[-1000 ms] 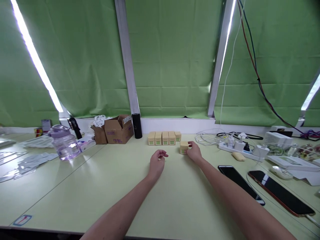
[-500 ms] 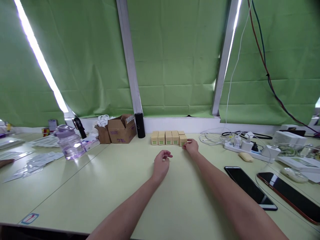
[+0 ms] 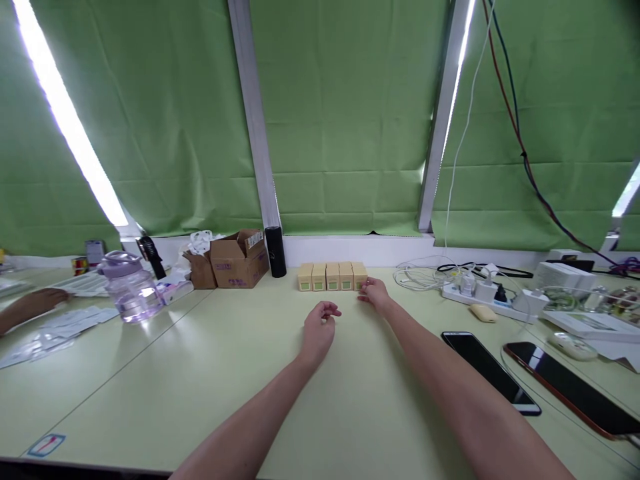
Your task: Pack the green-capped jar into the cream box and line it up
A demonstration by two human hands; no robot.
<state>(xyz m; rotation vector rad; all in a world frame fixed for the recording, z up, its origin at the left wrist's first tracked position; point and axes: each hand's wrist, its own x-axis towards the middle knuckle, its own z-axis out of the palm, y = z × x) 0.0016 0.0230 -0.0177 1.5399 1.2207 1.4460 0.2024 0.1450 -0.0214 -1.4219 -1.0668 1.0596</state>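
Several small tan boxes with pale green labels [image 3: 333, 276] stand side by side in a row near the back of the table. Beside the front right corner of the rightmost box [image 3: 359, 272] is my right hand [image 3: 374, 295], its fingers bent and apart, with nothing visible between them. My left hand [image 3: 320, 325] hovers over the table in front of the row, fingers loosely curled and apart, holding nothing.
An open cardboard box [image 3: 240, 261], a black cylinder [image 3: 275, 251] and a purple bottle [image 3: 131, 290] stand left. To the right lie a power strip [image 3: 493, 304] and two phones [image 3: 487, 370] [image 3: 575, 387]. Another person's arm [image 3: 33, 308] reaches in at far left.
The rightmost box now lines up with the others, and my right hand has moved off its front to its corner. The other person's arm reaches farther in. The view has shifted slightly.
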